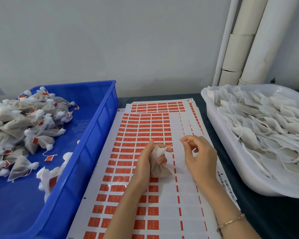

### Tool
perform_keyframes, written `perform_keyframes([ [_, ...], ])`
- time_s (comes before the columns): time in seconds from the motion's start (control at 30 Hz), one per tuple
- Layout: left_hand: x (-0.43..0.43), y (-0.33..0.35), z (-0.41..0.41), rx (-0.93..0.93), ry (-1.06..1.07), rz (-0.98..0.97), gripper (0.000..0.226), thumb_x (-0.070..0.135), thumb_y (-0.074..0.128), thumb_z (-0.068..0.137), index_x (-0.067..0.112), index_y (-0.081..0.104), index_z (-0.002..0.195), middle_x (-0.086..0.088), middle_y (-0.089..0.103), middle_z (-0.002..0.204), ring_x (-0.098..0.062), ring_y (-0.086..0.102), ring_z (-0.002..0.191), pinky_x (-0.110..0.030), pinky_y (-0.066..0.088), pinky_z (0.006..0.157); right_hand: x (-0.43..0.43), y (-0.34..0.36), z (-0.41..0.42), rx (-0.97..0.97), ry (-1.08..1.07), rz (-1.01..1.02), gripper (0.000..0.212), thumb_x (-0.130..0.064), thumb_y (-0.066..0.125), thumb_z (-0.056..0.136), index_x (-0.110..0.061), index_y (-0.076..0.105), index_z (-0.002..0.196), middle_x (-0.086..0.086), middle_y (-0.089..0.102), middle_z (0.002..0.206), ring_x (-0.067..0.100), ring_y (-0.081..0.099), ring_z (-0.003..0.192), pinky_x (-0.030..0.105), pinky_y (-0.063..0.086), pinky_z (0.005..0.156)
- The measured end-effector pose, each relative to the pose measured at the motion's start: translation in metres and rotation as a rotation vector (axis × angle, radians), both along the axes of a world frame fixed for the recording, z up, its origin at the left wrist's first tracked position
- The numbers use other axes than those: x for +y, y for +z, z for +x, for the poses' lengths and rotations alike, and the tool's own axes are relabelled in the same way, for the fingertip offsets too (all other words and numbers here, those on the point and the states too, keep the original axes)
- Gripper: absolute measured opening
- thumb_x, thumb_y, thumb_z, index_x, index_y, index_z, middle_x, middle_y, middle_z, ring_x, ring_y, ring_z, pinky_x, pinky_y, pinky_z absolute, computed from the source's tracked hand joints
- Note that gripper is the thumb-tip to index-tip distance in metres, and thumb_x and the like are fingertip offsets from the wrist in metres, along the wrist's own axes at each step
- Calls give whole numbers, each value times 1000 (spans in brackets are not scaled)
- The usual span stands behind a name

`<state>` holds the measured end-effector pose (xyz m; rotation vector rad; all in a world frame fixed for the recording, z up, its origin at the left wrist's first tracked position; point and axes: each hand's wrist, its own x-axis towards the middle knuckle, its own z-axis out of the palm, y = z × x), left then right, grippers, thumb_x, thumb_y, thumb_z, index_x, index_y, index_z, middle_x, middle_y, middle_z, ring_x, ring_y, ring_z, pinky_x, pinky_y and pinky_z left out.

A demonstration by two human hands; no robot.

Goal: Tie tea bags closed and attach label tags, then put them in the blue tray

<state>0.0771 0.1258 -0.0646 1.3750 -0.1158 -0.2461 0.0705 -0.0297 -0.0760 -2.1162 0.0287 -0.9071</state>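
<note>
My left hand (149, 156) grips a white mesh tea bag (158, 167) at its gathered neck, just above the sheets of red label stickers (133, 135). A thin string runs from the bag's neck toward my right hand (199, 155), which pinches the string's end between thumb and forefinger, a short way to the right of the bag. The blue tray (100, 128) stands at the left and holds a heap of tied tea bags (24, 121) with red tags.
A white tub (219, 135) at the right is filled with untied tea bags (266, 128) and loose strings. The sticker sheets lie stacked on a dark tabletop (266, 221) between the two containers. White pipes (240, 40) run up the wall at the back right.
</note>
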Motion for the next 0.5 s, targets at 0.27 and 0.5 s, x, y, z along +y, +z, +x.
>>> perform_keyframes([
  [0.27, 1, 3, -2, -46, -23, 63, 61, 44, 20, 99, 14, 70, 84, -4, 47, 56, -9, 45, 56, -16, 43, 63, -8, 4, -1, 8, -123, -54, 10, -17, 64, 90, -17, 69, 99, 0, 67, 89, 11, 58, 69, 18, 44, 61],
  [0.5, 1, -1, -4, -104, -109, 284, 50, 23, 36, 103, 33, 70, 69, 28, 63, 61, 10, 61, 67, -2, 45, 59, -10, 5, 0, 6, -88, 157, 8, -15, 60, 92, -16, 66, 97, -2, 65, 93, 11, 60, 75, 14, 44, 66],
])
